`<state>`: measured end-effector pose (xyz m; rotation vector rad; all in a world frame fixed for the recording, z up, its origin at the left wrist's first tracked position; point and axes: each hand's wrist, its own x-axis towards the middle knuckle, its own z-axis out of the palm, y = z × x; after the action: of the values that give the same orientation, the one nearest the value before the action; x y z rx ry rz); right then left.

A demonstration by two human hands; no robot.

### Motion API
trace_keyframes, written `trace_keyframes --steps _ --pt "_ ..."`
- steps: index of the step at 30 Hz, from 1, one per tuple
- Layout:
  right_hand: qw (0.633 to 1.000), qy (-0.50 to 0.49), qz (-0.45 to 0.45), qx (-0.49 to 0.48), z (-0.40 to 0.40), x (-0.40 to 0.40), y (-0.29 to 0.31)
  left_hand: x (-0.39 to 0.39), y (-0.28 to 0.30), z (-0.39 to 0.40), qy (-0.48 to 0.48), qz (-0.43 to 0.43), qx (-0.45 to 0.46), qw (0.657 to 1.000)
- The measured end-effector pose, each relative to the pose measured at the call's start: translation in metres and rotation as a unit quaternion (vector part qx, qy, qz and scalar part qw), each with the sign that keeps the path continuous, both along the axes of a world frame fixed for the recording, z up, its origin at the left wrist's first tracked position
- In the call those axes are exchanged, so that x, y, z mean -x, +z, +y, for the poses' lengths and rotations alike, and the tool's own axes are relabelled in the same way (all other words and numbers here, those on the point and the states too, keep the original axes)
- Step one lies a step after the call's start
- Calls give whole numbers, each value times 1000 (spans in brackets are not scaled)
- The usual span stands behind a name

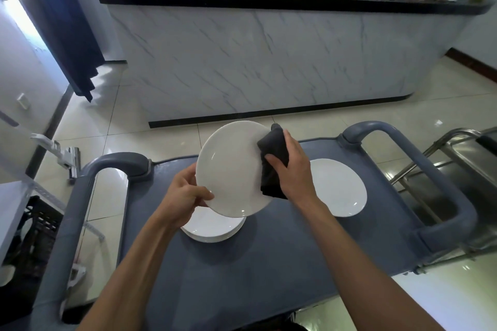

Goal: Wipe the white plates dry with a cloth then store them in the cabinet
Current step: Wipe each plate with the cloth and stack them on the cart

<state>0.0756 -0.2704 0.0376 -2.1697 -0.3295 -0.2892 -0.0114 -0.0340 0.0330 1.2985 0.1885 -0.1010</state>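
Two bare forearms reach into view from the near edge, one at the left and one at the right, both slim and uncovered from elbow to wrist. No sleeve, cuff or glove shows on either arm. The left hand (185, 193) and the right hand (291, 166) carry no ring, watch or band on the parts that show. The fingernails that can be seen are short and plain. At the near edge, between the arms, a small patch of dark clothing shows.
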Motion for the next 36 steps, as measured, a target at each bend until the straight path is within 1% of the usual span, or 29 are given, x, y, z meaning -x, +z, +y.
trace_keyframes --steps 5,10,13,17,22,27,33,36 --pt "999 31 -8 16 -3 -4 10 -5 4 3 -43 5 -64 997" --pt "996 80 -18 39 -3 -3 17 -10 13 0 -98 1 -128 987" --pt "992 108 -32 49 -1 0 22 -14 19 -1 -139 -16 -154 978" --pt "990 117 -46 64 -4 2 27 -19 23 -1 -169 -41 -185 967" --pt "991 96 -51 72 -17 7 30 -26 31 -13 -195 -58 -223 953" --pt "994 41 -77 71 -33 19 24 -35 30 -31 -217 -101 -284 929" --pt "989 -11 -125 80 -54 28 12 -39 22 -60 -180 -121 -330 919" --pt "984 -38 -155 79 -64 28 5 -41 12 -72 -129 -125 -321 930"
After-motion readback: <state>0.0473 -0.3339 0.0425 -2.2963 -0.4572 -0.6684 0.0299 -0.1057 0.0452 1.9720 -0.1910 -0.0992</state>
